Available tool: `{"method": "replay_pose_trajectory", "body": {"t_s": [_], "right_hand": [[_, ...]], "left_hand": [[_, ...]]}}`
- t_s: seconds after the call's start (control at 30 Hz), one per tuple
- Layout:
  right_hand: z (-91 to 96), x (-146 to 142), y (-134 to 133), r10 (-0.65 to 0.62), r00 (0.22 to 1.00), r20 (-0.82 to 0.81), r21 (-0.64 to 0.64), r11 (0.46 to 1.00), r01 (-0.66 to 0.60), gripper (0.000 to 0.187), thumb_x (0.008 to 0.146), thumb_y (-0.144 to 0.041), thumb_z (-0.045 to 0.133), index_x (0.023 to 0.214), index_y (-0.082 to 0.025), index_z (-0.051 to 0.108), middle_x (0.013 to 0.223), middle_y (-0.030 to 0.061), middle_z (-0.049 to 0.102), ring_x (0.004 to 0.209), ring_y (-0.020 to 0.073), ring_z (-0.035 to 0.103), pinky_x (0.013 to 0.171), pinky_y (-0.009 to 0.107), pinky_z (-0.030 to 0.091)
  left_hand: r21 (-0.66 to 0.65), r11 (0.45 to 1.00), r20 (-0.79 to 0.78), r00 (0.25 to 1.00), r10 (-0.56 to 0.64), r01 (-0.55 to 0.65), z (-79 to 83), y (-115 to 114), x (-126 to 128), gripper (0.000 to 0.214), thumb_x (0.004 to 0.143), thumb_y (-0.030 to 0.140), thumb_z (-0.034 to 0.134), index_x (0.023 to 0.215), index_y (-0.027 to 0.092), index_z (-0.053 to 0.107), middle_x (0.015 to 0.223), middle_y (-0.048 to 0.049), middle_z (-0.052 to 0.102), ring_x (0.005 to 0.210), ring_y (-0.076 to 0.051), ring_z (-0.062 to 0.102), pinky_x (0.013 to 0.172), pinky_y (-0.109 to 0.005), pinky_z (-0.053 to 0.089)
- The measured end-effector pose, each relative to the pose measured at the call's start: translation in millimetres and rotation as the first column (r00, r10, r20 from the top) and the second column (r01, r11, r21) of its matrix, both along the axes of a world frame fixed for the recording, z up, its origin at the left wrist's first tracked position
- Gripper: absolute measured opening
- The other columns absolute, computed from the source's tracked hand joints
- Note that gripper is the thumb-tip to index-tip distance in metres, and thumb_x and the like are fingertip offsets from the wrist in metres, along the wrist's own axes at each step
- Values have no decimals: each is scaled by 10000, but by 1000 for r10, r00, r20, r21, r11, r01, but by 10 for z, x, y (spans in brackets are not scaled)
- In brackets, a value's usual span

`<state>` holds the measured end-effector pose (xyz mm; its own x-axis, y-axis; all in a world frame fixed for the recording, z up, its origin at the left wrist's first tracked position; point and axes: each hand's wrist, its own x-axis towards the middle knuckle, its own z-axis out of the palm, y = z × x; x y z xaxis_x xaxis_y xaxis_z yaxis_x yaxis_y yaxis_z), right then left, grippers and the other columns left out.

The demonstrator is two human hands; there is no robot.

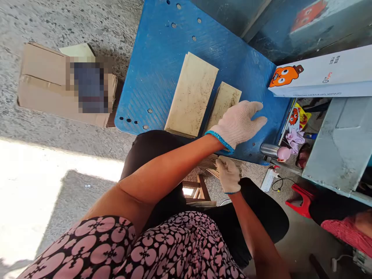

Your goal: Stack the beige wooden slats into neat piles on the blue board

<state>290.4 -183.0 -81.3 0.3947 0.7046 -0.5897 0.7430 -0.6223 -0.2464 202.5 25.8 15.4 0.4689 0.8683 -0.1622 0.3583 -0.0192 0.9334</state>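
Observation:
My left hand (238, 123), in a white knit glove with a blue cuff, lies open and flat over the near end of a stack of thin pale wooden sheets (223, 102) on the blue plastic board (162, 66). A wider stack of the same sheets (192, 95) lies just left of it. My right hand (228, 174), also gloved, is closed on a bundle of thin wooden strips (209, 162) below the board's near edge, between my knees.
A cardboard box (43, 83) sits on the concrete floor at left. At right are a white printed carton (325, 75), a grey metal cabinet (340, 143), a steel flask (269, 150), a power strip (267, 180) and a red stool (300, 199). Another person's sleeve (345, 232) shows at lower right.

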Motion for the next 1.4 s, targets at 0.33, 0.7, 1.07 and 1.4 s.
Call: {"method": "replay_pose_trajectory", "body": {"t_s": [0.33,0.7,1.07,1.4], "right_hand": [[-166,-192,-561,244,968,64,-60,969,-240,338,951,-221,475,1238,-224,653,1260,74,662,1184,235,590,999,352,476],[-179,-171,-489,254,961,104,-27,967,-253,196,953,-224,500,996,-214,691,1107,74,692,1083,226,595,925,316,451],[-211,-149,-483,295,949,113,-43,955,-292,160,952,-209,520,860,-217,650,992,66,696,986,223,608,843,301,437],[-311,-133,-549,385,915,120,-189,914,-360,206,920,-245,565,1093,-237,676,1051,77,694,974,235,610,738,309,426]], "left_hand": [[11,1000,-43,999,-5,6,47,14,-35,395,933,358,567,1287,205,652,1260,-62,686,1175,-214,623,1037,-362,468],[15,999,-62,997,-43,44,-27,2,36,402,935,368,561,1298,218,649,1248,-59,684,1195,-228,615,1054,-366,456],[17,998,-80,995,-63,64,-59,-13,65,393,931,371,573,1282,216,659,1240,-58,688,1187,-234,619,1051,-379,464],[19,997,-80,994,-74,76,-92,-26,55,410,926,367,542,1284,201,655,1253,-65,685,1179,-207,626,1053,-341,456]]}}
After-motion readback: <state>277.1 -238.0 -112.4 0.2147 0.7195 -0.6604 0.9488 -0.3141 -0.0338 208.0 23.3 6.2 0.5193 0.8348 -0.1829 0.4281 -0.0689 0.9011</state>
